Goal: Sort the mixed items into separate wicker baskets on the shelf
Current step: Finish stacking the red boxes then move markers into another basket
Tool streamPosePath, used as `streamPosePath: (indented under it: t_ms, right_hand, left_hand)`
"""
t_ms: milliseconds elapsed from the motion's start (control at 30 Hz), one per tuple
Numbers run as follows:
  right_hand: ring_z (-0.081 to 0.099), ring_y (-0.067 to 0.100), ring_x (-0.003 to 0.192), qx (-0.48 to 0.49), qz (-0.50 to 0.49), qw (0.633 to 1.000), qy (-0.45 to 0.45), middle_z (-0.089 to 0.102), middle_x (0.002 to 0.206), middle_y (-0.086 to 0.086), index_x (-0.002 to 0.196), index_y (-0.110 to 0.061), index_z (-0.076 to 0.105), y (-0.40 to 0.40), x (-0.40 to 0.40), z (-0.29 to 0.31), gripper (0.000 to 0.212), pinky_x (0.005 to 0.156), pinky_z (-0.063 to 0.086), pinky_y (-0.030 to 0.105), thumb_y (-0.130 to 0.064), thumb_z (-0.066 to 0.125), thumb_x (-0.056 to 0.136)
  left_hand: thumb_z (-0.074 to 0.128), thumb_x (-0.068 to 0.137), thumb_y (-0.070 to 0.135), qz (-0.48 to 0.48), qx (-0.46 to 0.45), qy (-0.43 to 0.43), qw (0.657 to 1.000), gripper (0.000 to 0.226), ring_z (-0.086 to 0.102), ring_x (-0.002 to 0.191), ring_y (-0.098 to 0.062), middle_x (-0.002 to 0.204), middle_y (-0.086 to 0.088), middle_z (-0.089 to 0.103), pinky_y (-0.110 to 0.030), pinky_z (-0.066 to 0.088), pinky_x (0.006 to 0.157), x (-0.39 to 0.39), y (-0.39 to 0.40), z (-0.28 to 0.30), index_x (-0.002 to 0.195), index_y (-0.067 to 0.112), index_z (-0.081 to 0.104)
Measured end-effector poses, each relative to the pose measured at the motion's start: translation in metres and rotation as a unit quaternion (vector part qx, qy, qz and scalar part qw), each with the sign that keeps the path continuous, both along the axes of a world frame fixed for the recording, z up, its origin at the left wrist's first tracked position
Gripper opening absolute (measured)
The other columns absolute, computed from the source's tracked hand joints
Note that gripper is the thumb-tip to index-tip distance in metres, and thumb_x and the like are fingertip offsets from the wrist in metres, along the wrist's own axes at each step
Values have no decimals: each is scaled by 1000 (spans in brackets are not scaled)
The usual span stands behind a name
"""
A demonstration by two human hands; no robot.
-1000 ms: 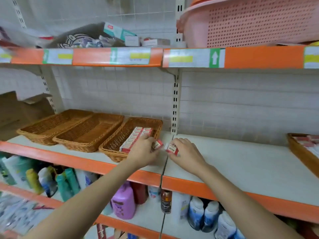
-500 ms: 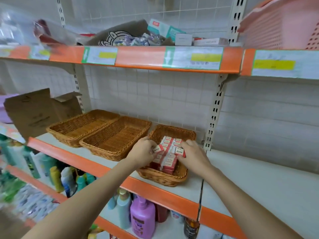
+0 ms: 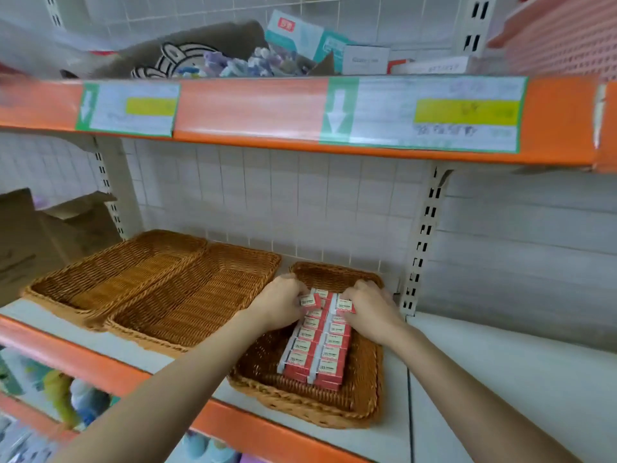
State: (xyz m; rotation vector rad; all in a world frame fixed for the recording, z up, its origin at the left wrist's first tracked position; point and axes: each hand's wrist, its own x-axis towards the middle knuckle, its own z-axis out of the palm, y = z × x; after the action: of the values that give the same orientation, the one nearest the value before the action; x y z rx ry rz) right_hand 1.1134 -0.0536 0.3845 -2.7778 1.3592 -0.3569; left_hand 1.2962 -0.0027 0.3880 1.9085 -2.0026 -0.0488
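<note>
Two small red-and-white boxes are arriving at the far end of the rows packed in the right wicker basket (image 3: 334, 412): a second ago they were being lifted from the bare shelf board at about three o'clock of that basket, and now they are sitting over its twelve o'clock end. The left hand (image 3: 278, 304) is pinching the left box (image 3: 310, 300) between thumb and fingertips, and the right hand (image 3: 374, 309) is gripping the right box (image 3: 345, 305) the same way, both touching or just above the rows of matching boxes (image 3: 317, 349). Neither box looks released yet, so the placing seems to be in its last stage, judging by the curled fingers. At nine o'clock of this basket, the middle basket (image 3: 197, 295) and the left basket (image 3: 117, 269) are lying side by side with nothing visible inside, so most of the sorting is probably still ahead. At twelve o'clock, the upper shelf (image 3: 253, 111) is carrying a jumble of mixed goods (image 3: 240, 61).
</note>
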Motion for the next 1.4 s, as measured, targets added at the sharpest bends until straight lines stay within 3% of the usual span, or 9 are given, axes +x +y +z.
streamPosePath:
  t_ms: [267, 467, 733, 1067, 1267, 1333, 1400]
  right_hand:
    - [48, 23, 115, -3, -69, 998, -9, 55, 119, 4, 106, -17, 65, -31, 12, -5, 21, 96, 40, 35, -30, 55, 94]
    - [45, 24, 118, 26, -84, 996, -13, 55, 120, 6, 105, -16, 66, -36, 17, -14, 23, 97, 40, 36, -29, 49, 96]
    - [48, 19, 112, 32, -74, 996, -41, 54, 117, 1, 121, -22, 63, -35, 16, -18, 30, 92, 40, 33, -32, 45, 99]
    - [43, 18, 123, 20, -79, 997, -11, 52, 129, 0, 133, -23, 54, -35, 17, -17, 38, 103, 31, 33, -31, 47, 97]
    - [37, 20, 130, 4, -98, 995, -19, 50, 134, 2, 135, -20, 52, -18, 13, -14, 40, 106, 35, 39, -32, 46, 97]
    - [34, 21, 132, 1, -104, 994, 14, 46, 140, 3, 137, -20, 49, -8, 9, -14, 41, 110, 30, 39, -34, 41, 99]
    - [22, 23, 142, 31, -111, 991, 62, 30, 154, 4, 148, -20, 33, 2, 5, -12, 50, 117, 17, 40, -37, 35, 101]
  left_hand:
    - [62, 89, 26, -43, 15, -36, 998, 22, 59, 97, -21, 105, -5, 64, -31, 49, 82, 9, -48, 6, 103, 11, 71]
    - [57, 92, 23, -96, 27, -46, 994, 26, 53, 108, -22, 113, -5, 59, -30, 42, 90, 13, -67, -5, 115, 15, 68]
    - [54, 92, 23, -132, 4, -28, 991, 25, 52, 108, -18, 113, -1, 59, -28, 42, 87, 20, -66, -14, 112, 17, 69]
    - [57, 89, 26, -114, 15, -36, 993, 34, 51, 113, -20, 120, -2, 55, -31, 44, 92, 18, -65, -14, 123, 19, 60]
    - [53, 92, 33, -125, -12, -51, 991, 43, 45, 123, -22, 130, -5, 51, -33, 40, 101, 16, -58, -10, 131, 16, 53]
    - [49, 94, 34, -128, -22, -93, 987, 44, 43, 124, -23, 133, -7, 49, -34, 37, 104, 13, -54, -9, 134, 16, 49]
    - [45, 96, 37, -127, -10, -122, 984, 48, 40, 128, -25, 138, -9, 44, -35, 35, 106, 6, -47, -9, 138, 13, 44]
